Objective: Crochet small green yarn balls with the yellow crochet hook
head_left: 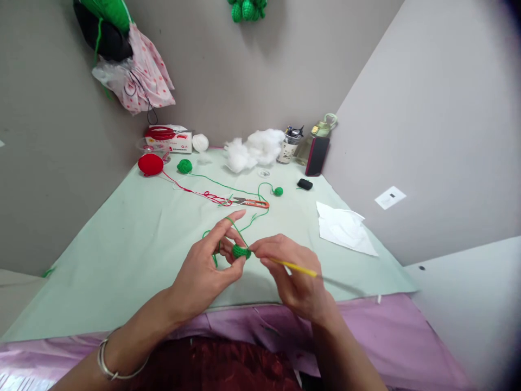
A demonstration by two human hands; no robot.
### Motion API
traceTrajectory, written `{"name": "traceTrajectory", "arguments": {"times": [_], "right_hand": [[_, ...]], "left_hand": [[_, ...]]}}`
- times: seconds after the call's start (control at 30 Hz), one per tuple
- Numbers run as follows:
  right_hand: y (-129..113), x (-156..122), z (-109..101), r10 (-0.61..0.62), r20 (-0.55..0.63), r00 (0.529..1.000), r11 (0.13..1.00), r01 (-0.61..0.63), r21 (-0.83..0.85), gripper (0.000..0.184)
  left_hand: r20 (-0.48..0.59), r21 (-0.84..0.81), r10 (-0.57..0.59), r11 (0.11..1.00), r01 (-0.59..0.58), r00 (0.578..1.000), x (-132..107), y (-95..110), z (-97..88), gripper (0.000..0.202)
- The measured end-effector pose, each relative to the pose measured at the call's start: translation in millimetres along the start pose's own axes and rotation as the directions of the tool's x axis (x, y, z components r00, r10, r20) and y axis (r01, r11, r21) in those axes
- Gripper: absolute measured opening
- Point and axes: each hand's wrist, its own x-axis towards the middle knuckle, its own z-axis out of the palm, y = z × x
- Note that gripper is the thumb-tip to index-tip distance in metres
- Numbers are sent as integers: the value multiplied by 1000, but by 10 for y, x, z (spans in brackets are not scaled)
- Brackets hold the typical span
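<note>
My left hand [211,266] pinches a small green crocheted piece [241,251] between thumb and fingers, and green yarn [228,221] loops over its raised forefinger. My right hand [291,271] grips a yellow crochet hook [295,266], with its tip at the green piece. Both hands hover above the near part of the pale green table [122,255]. The yarn trails back to a small green ball [184,166].
A red yarn ball [150,164], orange snips [252,202], a small green crocheted ball [278,191], white stuffing [254,147], a box [169,139], a cup of pens [288,147], a bottle [317,142], a black object [305,184] and white paper [344,227] lie on the table. Grey walls close in on both sides.
</note>
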Motion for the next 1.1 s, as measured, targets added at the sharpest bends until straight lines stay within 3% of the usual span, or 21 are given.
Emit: {"name": "traceTrajectory", "arguments": {"times": [0.13,0.27,0.4,0.53,0.63,0.77,0.9,1.0,1.1], "right_hand": [[-21,-46,195,-238,-114,965,914,183,-363,20],[-42,-175,296,-248,-214,945,888,134,-440,29],[-5,-244,329,-170,-315,934,977,119,-177,43],[-17,-166,334,59,-404,913,983,18,184,39],[-61,-117,305,232,-354,906,915,-80,394,30],[-65,-143,258,390,-277,878,811,-186,555,23],[-31,-144,222,538,-206,817,631,-229,742,17],[-18,-109,225,601,-116,791,466,-229,854,15],[-17,-98,264,604,-92,791,438,-233,868,14]], "left_hand": [[-92,-151,-77,986,63,993,-33,-8,67,68],[-1,-440,-154,887,138,988,-66,-15,92,66],[149,-604,-211,754,258,966,-65,12,62,66],[219,-662,-217,683,308,951,-43,11,31,67],[233,-665,-205,680,309,951,-35,-23,15,65],[216,-619,-183,734,279,959,-20,-51,-25,62],[212,-555,-151,794,246,965,8,-53,-60,63],[217,-531,-114,819,215,969,12,-64,-56,61],[197,-505,-79,846,170,977,-6,-85,-38,63]]}}
